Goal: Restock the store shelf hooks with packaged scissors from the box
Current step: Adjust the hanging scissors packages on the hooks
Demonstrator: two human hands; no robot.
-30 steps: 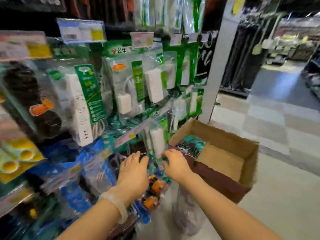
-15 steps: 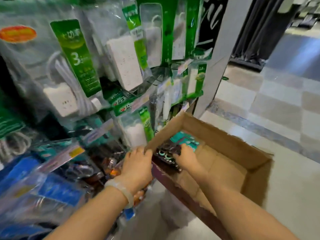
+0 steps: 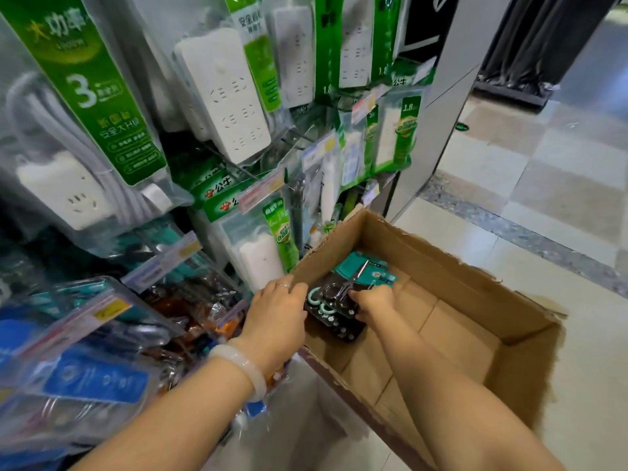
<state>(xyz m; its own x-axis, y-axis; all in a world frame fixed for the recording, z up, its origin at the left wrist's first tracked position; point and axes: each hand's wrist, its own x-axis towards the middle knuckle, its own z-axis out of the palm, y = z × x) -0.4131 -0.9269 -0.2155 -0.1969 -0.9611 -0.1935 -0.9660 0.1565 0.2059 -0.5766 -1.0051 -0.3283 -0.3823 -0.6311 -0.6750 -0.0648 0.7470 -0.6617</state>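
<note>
**Both hands at the scissors stack in the box**

The open brown cardboard box (image 3: 452,300) sits at 3 o'clock of the hanging white power strips in green packaging (image 3: 224,93). Inside, at its 10 o'clock corner, lie teal-and-black packaged scissors (image 3: 343,294). The right hand (image 3: 373,300) pinches the top pack; the left hand (image 3: 275,317) curls over the box's near wall, touching the stack.

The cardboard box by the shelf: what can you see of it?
The brown corrugated cardboard box sits open-topped on the pale floor beside the shelf, its edges ragged. It is mostly bare inside; a small stack of teal-and-black packaged scissors lies in the corner nearest the shelf. Both hands, left and right, touch that stack.
</note>
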